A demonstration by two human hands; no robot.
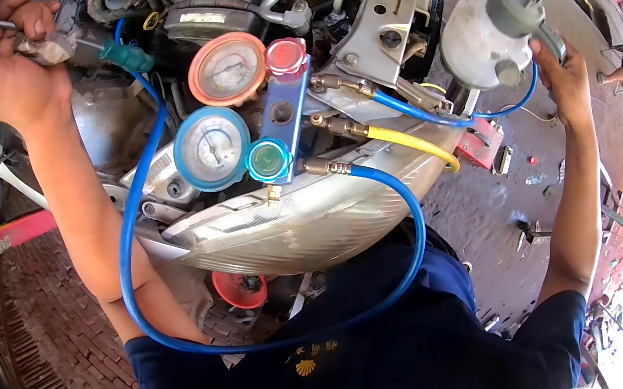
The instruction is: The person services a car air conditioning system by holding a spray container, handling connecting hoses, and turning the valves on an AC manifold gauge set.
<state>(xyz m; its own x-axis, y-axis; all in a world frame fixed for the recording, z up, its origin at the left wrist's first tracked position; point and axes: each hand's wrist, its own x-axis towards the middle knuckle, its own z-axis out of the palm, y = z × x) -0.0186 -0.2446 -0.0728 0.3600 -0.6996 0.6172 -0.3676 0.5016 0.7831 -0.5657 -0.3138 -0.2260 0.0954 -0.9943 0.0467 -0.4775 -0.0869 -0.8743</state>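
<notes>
Right hand against white bottle

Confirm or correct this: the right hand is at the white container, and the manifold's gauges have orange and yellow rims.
Not quite: the head view shows the manifold has an orange-rimmed gauge and a blue-rimmed gauge, not yellow. The right hand is at the white container.
</notes>
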